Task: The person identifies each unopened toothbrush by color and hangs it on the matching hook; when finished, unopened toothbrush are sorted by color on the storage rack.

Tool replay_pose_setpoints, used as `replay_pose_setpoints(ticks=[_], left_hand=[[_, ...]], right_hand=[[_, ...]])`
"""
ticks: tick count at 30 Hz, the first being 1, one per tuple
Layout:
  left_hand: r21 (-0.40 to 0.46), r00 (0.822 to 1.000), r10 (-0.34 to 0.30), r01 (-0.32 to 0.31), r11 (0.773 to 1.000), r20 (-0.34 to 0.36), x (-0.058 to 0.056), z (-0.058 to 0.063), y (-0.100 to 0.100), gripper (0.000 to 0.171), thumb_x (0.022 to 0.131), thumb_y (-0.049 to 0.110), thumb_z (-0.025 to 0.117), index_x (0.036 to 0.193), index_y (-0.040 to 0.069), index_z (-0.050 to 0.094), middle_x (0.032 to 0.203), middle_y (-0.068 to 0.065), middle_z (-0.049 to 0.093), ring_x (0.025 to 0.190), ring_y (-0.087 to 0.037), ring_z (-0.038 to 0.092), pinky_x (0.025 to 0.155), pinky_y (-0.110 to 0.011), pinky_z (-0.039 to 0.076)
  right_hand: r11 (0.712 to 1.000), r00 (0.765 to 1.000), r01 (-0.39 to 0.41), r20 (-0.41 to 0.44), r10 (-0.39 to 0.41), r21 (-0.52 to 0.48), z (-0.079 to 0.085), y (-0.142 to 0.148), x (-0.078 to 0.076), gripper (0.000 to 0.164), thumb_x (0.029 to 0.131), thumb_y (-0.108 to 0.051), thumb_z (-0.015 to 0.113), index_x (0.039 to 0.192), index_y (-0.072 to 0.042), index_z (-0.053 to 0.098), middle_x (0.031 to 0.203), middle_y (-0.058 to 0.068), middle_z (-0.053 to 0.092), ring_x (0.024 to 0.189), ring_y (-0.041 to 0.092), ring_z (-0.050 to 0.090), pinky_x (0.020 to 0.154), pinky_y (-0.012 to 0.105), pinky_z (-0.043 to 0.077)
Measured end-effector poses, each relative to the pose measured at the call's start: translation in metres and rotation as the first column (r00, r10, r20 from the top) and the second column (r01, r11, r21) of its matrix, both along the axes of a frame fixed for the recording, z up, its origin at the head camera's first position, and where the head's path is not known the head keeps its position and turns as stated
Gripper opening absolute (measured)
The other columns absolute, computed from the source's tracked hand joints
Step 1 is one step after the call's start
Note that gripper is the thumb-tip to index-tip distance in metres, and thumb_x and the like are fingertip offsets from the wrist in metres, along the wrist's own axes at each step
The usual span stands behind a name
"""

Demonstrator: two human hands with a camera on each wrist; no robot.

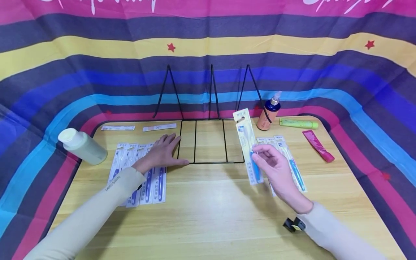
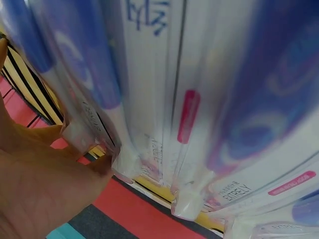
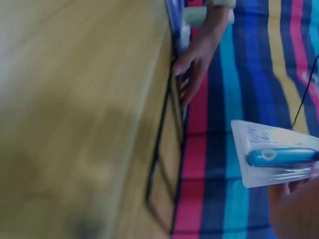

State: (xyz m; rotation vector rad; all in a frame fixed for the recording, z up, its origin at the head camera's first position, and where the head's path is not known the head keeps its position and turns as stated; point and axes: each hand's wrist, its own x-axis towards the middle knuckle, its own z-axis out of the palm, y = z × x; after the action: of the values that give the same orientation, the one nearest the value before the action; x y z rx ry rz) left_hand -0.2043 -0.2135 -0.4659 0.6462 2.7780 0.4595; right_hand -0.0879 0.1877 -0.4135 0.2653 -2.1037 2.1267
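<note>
Between the thumb and fingers of my right hand [image 1: 276, 168] is a packaged toothbrush [image 1: 246, 144] with a blue handle, raised upright off the table. The right wrist view shows the blue handle end of this pack [image 3: 279, 154]. My left hand [image 1: 164, 151] spreads its fingers at the left side of a black wire rack [image 1: 211, 163], fingertips right at the frame. Under the left wrist lie several packaged purple toothbrushes [image 1: 148, 184], large in the left wrist view. Behind the right hand lie more packaged blue toothbrushes [image 1: 294, 168], partly hidden by it.
A pale bottle [image 1: 85, 147] leans at the far left. Two narrow packets [image 1: 117, 128] [image 1: 159, 127] lie along the back left. An orange pump bottle [image 1: 267, 117] stands behind the rack's right end, near a green tube [image 1: 298, 124] and a magenta tube [image 1: 316, 144]. Striped cloth [image 1: 208, 29] walls the table.
</note>
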Motion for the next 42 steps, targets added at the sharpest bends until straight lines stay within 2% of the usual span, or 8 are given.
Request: replay_pose_setpoints(ticks=[5, 10, 16, 22, 26, 29, 34, 42], left_hand=[[0.007, 1.000, -0.018, 0.018, 1.000, -0.009, -0.001, 0.001, 0.001, 0.121, 0.089, 0.077, 0.072, 0.173, 0.005, 0.026, 0.178, -0.024, 0.018, 0.161, -0.054, 0.014, 0.127, -0.072, 0.013], [0.005, 1.000, -0.023, 0.023, 1.000, -0.013, -0.002, 0.002, -0.001, 0.120, 0.089, 0.076, 0.073, 0.173, 0.004, 0.026, 0.178, -0.025, 0.018, 0.160, -0.054, 0.016, 0.126, -0.071, 0.015], [0.001, 0.999, -0.032, 0.033, 0.999, -0.023, -0.004, 0.001, -0.001, 0.119, 0.090, 0.075, 0.072, 0.172, 0.003, 0.026, 0.177, -0.026, 0.020, 0.159, -0.056, 0.017, 0.125, -0.073, 0.017], [-0.017, 0.999, -0.031, 0.031, 0.999, -0.016, -0.004, 0.003, -0.001, 0.120, 0.090, 0.076, 0.071, 0.172, 0.003, 0.026, 0.177, -0.026, 0.020, 0.159, -0.056, 0.018, 0.126, -0.071, 0.017], [-0.027, 1.000, -0.029, 0.029, 0.999, -0.012, -0.003, 0.003, -0.001, 0.119, 0.091, 0.078, 0.071, 0.173, 0.004, 0.026, 0.177, -0.026, 0.021, 0.159, -0.055, 0.018, 0.126, -0.070, 0.018], [-0.030, 0.999, -0.030, 0.030, 0.999, -0.013, -0.002, 0.003, -0.002, 0.120, 0.090, 0.077, 0.072, 0.173, 0.003, 0.026, 0.177, -0.026, 0.021, 0.159, -0.055, 0.018, 0.126, -0.070, 0.018], [-0.037, 0.999, -0.031, 0.030, 0.999, -0.010, -0.003, 0.002, -0.003, 0.121, 0.090, 0.078, 0.072, 0.173, 0.004, 0.024, 0.177, -0.025, 0.020, 0.160, -0.054, 0.017, 0.127, -0.069, 0.018], [-0.030, 0.999, -0.037, 0.037, 0.999, -0.002, -0.004, 0.002, -0.002, 0.121, 0.090, 0.078, 0.071, 0.173, 0.004, 0.024, 0.178, -0.026, 0.018, 0.160, -0.054, 0.016, 0.126, -0.070, 0.017]], right_hand=[[0.994, 0.987, -0.048, -0.155, 0.032, -0.100, 0.010, -0.028, -0.003, 0.021, 0.104, 0.012, 0.062, 0.121, 0.003, 0.070, 0.114, 0.008, 0.072, 0.100, 0.017, 0.069, 0.088, 0.026, 0.056], [0.989, 0.963, -0.115, -0.256, 0.088, -0.093, 0.013, -0.046, -0.002, 0.025, 0.102, 0.016, 0.060, 0.118, 0.002, 0.073, 0.117, 0.008, 0.071, 0.100, 0.017, 0.068, 0.088, 0.026, 0.056], [0.991, 0.958, -0.121, -0.268, 0.100, -0.062, 0.011, -0.061, -0.005, 0.023, 0.102, 0.015, 0.062, 0.116, 0.001, 0.074, 0.117, 0.013, 0.070, 0.103, 0.020, 0.069, 0.089, 0.029, 0.058], [0.992, 0.971, -0.120, -0.215, 0.108, -0.043, 0.005, -0.072, -0.017, 0.016, 0.104, 0.009, 0.063, 0.120, 0.009, 0.068, 0.123, 0.013, 0.071, 0.109, 0.023, 0.069, 0.092, 0.030, 0.058], [0.986, 0.977, -0.160, -0.151, 0.153, -0.036, 0.004, -0.077, -0.035, 0.028, 0.107, -0.005, 0.062, 0.132, 0.007, 0.065, 0.138, 0.013, 0.068, 0.125, 0.028, 0.065, 0.103, 0.038, 0.055], [0.973, 0.973, -0.213, -0.106, 0.204, -0.083, 0.005, -0.082, -0.054, 0.038, 0.108, -0.014, 0.058, 0.141, 0.006, 0.059, 0.152, 0.014, 0.060, 0.144, 0.031, 0.053, 0.121, 0.050, 0.040], [0.949, 0.962, -0.272, -0.065, 0.265, -0.161, 0.008, -0.092, -0.093, 0.048, 0.108, -0.019, 0.053, 0.148, 0.008, 0.051, 0.159, 0.015, 0.051, 0.151, 0.029, 0.041, 0.128, 0.054, 0.017], [0.950, 0.970, -0.240, -0.092, 0.225, -0.200, 0.010, -0.105, -0.154, 0.050, 0.108, -0.019, 0.049, 0.148, 0.011, 0.050, 0.161, 0.015, 0.050, 0.143, 0.026, 0.046, 0.125, 0.061, 0.020]])
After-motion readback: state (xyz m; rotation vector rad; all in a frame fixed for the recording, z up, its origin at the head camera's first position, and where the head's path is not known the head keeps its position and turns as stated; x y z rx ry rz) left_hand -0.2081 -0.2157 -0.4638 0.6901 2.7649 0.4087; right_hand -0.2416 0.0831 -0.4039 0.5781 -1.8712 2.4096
